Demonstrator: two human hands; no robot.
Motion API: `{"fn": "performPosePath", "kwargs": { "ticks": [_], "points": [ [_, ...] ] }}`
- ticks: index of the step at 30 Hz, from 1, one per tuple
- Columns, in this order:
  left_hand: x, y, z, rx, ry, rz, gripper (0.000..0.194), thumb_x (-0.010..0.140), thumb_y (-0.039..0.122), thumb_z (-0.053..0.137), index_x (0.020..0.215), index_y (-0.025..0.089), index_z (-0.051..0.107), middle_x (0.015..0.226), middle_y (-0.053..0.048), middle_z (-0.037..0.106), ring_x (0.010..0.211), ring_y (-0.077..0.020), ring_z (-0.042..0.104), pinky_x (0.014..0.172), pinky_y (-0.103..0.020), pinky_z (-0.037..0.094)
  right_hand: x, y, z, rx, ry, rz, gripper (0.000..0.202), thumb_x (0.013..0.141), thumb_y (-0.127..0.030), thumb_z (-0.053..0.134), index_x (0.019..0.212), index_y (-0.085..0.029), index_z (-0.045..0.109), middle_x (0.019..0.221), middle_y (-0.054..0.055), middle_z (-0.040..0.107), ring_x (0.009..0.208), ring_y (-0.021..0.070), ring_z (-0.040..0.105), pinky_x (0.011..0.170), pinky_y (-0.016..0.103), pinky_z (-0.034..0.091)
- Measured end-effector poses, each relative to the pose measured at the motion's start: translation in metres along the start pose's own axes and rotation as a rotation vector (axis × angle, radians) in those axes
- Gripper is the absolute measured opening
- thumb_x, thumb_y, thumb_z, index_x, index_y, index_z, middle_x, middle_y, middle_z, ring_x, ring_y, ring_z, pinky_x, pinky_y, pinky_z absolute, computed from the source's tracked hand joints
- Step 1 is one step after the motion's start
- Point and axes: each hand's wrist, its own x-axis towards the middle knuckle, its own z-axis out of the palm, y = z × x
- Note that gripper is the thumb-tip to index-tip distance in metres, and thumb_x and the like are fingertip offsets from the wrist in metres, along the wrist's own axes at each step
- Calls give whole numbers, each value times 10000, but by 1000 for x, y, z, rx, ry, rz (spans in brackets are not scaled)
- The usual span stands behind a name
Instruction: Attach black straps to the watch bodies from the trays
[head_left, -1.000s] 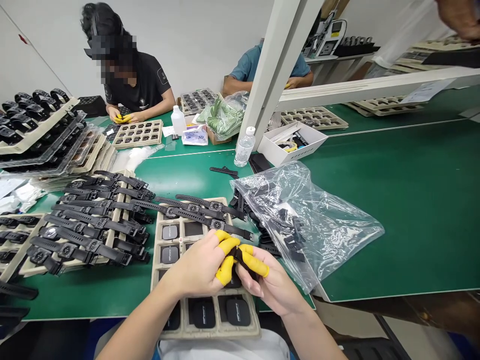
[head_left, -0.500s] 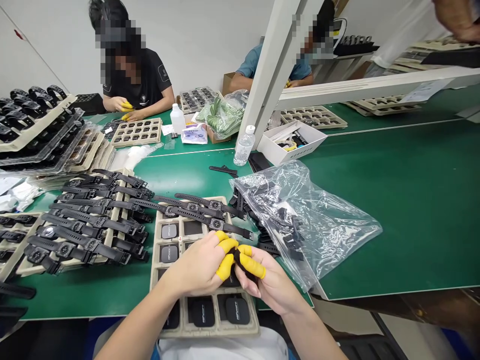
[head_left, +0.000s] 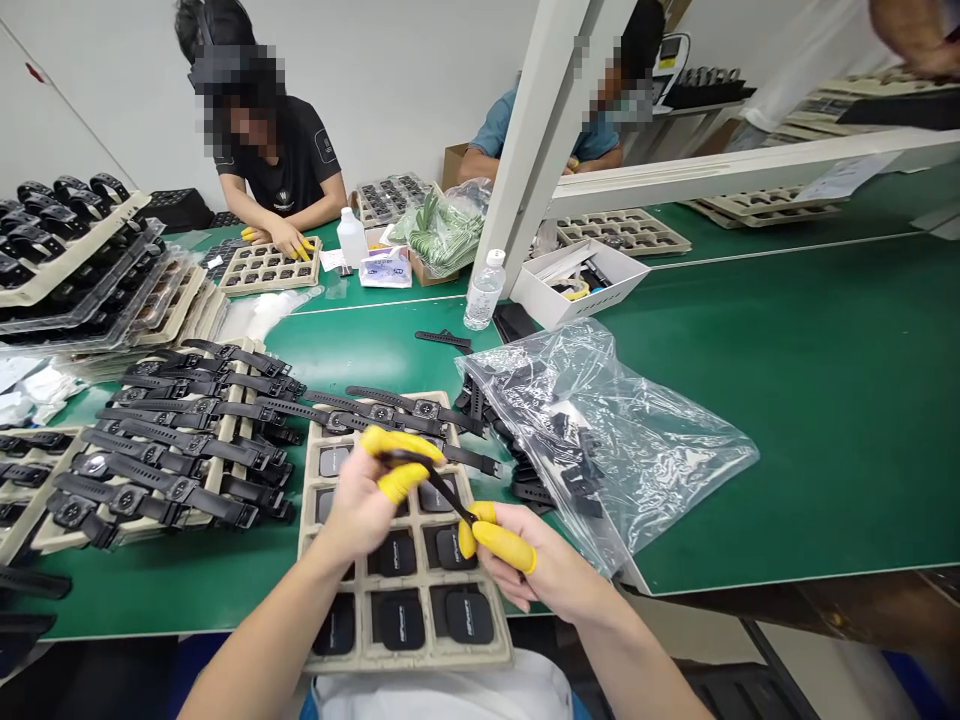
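Note:
A black watch strap (head_left: 450, 492) stretches between my two hands above the near tray. My left hand (head_left: 375, 490), yellow covers on its fingers, is closed round the upper left end; whether a watch case is attached there I cannot make out. Lower and to the right, my right hand (head_left: 517, 550) pinches the other end between yellow-covered thumb and finger. Beneath them lies the beige compartment tray (head_left: 427, 655), with square black watch cases (head_left: 403, 620) in its pockets. Several watches with straps (head_left: 382, 412) lie across the tray's far end.
On the left, trays covered with strapped watches (head_left: 180, 440) stand beside a tall tray stack (head_left: 90, 290). A clear plastic bag (head_left: 667, 440) with black straps lies to the right. Beyond are a bottle (head_left: 485, 290), a white box (head_left: 577, 285), a post (head_left: 536, 130) and co-workers.
My left hand has moved up and left, away from my right, so the strap now spans between them. More tray pockets show. Across the table, a co-worker's hand has shifted onto a tray.

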Motion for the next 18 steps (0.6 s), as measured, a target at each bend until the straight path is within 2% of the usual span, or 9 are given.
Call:
{"fn": "performPosePath", "kwargs": {
  "ticks": [3,5,7,9,11,13,15,18],
  "points": [
    [10,3,-7,-209,251,-60,261,939,394,770,1054,211,623,1015,-31,800,815,-207,800,730,-335,662,-8,-4,-15,-114,55,52,535,879,-709,715,820,-209,534,480,-112,433,349,50,316,378,187,292],
    [12,1,-7,-229,253,-133,298,917,390,792,1051,210,596,1034,-34,806,669,-170,771,613,-287,638,-10,-6,-17,-87,185,2,522,870,-692,739,862,-214,531,523,-102,493,363,50,336,400,193,344],
    [8,-4,-1,-154,108,-229,277,935,368,765,1091,199,611,1084,-68,807,589,-140,736,606,-280,632,-8,-6,-12,-15,292,-84,506,894,-685,719,902,-216,531,570,-93,533,380,49,339,408,193,355],
    [0,-8,7,0,-77,-267,254,987,323,680,1202,192,642,1192,-111,789,713,-166,778,732,-315,658,-4,-6,1,45,300,-135,491,920,-678,693,945,-211,544,585,-89,538,395,49,339,403,184,315],
    [-7,-9,12,221,-224,-180,319,1007,225,595,1321,205,645,1307,-121,749,1017,-225,784,938,-367,640,3,-4,15,76,247,-142,494,926,-675,689,977,-200,564,593,-81,544,414,53,360,408,182,290],
    [-11,-8,12,431,-341,-27,445,976,109,524,1393,225,629,1374,-105,715,1250,-251,697,1089,-411,572,8,-3,25,93,196,-132,492,926,-665,691,970,-189,578,597,-67,559,424,61,382,415,190,290],
    [-12,-5,8,557,-432,94,539,937,44,475,1424,232,608,1394,-98,696,1305,-247,654,1130,-427,543,12,-1,31,110,172,-141,473,933,-643,691,931,-183,585,563,-62,550,422,67,383,421,196,288],
    [-11,-3,3,638,-494,170,542,943,38,440,1431,223,584,1394,-113,678,1290,-239,648,1113,-423,555,14,3,34,183,164,-169,433,934,-599,708,900,-185,588,483,-84,485,397,65,331,418,195,272]
  ]
}}
